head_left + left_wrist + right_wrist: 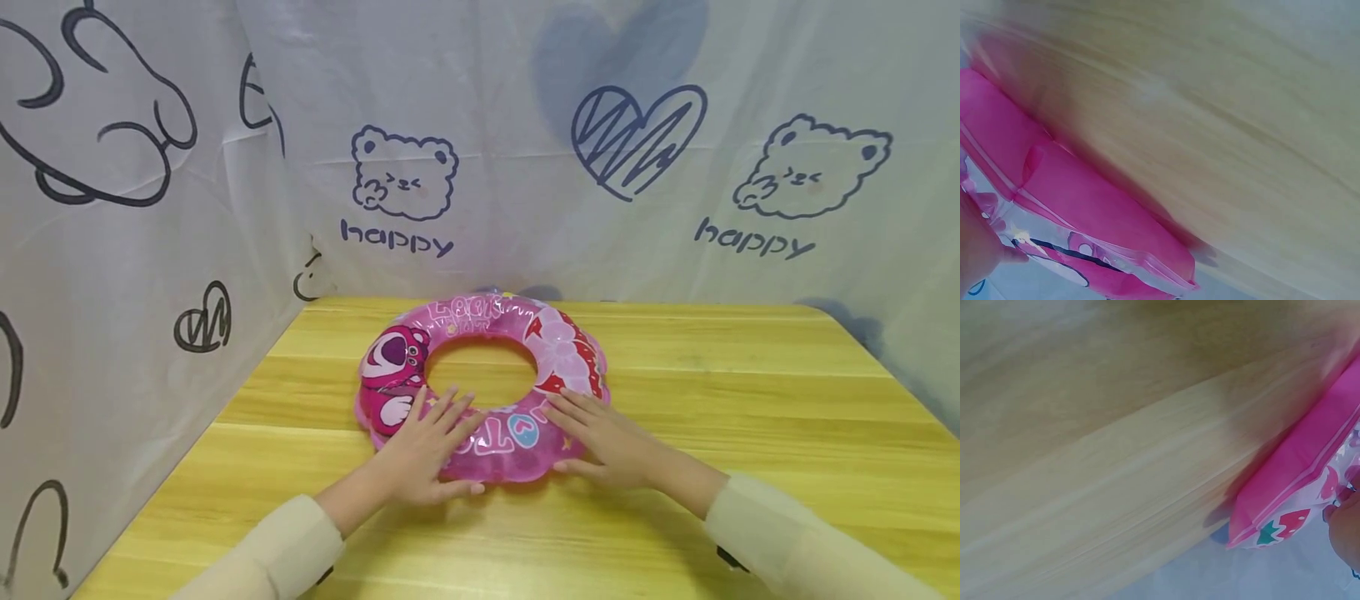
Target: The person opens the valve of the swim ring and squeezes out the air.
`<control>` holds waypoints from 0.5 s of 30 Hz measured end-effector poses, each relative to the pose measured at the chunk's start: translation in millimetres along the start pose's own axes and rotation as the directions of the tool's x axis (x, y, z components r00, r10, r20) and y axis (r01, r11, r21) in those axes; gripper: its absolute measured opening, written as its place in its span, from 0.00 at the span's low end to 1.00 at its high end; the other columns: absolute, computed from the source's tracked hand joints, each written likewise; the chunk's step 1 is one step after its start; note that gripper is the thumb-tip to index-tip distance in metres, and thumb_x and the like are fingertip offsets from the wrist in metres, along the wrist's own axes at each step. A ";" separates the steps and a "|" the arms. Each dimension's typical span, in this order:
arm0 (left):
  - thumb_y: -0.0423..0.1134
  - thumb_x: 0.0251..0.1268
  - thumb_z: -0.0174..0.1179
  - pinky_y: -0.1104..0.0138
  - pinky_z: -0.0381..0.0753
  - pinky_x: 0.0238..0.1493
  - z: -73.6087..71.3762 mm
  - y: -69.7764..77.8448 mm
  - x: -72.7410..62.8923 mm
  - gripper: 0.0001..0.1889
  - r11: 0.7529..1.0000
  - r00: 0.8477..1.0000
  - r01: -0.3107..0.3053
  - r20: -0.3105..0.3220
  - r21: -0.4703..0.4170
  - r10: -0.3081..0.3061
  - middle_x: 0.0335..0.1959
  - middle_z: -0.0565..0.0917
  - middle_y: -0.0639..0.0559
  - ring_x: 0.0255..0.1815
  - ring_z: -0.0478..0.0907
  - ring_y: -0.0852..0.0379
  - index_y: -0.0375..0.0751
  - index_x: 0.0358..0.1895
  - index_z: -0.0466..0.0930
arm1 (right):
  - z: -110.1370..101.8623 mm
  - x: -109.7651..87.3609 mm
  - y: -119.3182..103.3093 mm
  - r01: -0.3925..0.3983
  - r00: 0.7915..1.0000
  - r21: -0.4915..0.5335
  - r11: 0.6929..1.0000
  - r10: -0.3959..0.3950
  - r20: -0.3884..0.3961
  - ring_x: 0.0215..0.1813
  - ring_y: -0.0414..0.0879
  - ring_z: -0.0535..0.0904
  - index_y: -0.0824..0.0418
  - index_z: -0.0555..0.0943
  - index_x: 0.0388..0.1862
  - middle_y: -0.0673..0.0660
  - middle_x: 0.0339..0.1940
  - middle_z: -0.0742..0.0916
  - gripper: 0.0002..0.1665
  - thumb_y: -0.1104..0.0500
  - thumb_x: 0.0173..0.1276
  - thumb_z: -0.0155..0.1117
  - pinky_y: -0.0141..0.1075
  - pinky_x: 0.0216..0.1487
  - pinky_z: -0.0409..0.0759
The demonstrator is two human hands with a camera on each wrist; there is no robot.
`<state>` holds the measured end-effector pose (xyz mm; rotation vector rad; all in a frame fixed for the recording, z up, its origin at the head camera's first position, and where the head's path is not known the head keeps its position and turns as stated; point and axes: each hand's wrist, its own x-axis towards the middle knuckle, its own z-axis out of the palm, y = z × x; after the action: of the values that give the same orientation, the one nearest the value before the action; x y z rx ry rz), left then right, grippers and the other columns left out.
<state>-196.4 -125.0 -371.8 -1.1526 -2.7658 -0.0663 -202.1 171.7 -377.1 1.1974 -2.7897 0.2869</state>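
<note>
A pink inflatable swim ring, printed with a bear and strawberries, lies flat on the wooden table. My left hand rests on its near left part, fingers spread and straight, thumb toward the near edge. On the near right part lies my right hand, its fingers also straight. The left wrist view has the ring's pink side wall on the table, with part of the left hand at the edge. In the right wrist view the ring shows a strawberry print beside part of the right hand.
The wooden table reaches back to a white cloth printed with bears, hearts and the word "happy". A second stretch of cloth hangs along the table's left side.
</note>
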 end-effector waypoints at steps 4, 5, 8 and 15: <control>0.70 0.58 0.46 0.36 0.39 0.69 2.5 0.3 3.5 0.42 1.000 1.000 0.021 -0.020 0.023 -0.020 0.74 0.55 0.41 0.75 0.48 0.39 0.49 0.71 0.56 | -1.5 -5.1 -1.4 0.016 1.000 -0.014 1.000 -0.016 -0.010 0.73 0.60 0.57 0.62 0.60 0.71 0.63 0.72 0.64 0.40 0.41 0.67 0.53 0.54 0.70 0.58; 0.70 0.58 0.46 0.36 0.38 0.69 2.9 0.6 4.7 0.42 0.999 0.999 0.031 -0.021 0.023 -0.031 0.73 0.55 0.41 0.75 0.47 0.39 0.49 0.71 0.57 | -1.8 -6.4 -1.7 0.019 1.000 -0.018 1.000 -0.020 -0.011 0.73 0.61 0.57 0.62 0.60 0.71 0.63 0.72 0.64 0.40 0.41 0.67 0.53 0.54 0.70 0.58; 0.70 0.58 0.45 0.35 0.37 0.68 3.9 1.6 8.2 0.42 0.998 0.998 0.062 -0.019 0.016 -0.062 0.73 0.55 0.40 0.75 0.46 0.38 0.49 0.71 0.57 | -2.7 -10.0 -2.7 0.009 1.000 -0.017 1.000 -0.009 0.004 0.73 0.60 0.56 0.62 0.59 0.71 0.62 0.73 0.63 0.40 0.41 0.68 0.52 0.54 0.70 0.57; 0.70 0.59 0.43 0.37 0.36 0.69 2.9 2.6 13.2 0.41 0.997 0.997 0.081 0.005 0.003 -0.081 0.74 0.54 0.42 0.75 0.44 0.40 0.50 0.71 0.56 | -3.3 -16.0 -2.7 -0.005 1.000 -0.010 1.000 0.005 0.009 0.73 0.61 0.57 0.61 0.59 0.71 0.62 0.72 0.64 0.40 0.41 0.68 0.51 0.55 0.70 0.57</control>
<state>-204.0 -113.6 -372.7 -1.0414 -2.8154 -0.0679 -189.1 181.9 -376.1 1.1930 -2.7982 0.2682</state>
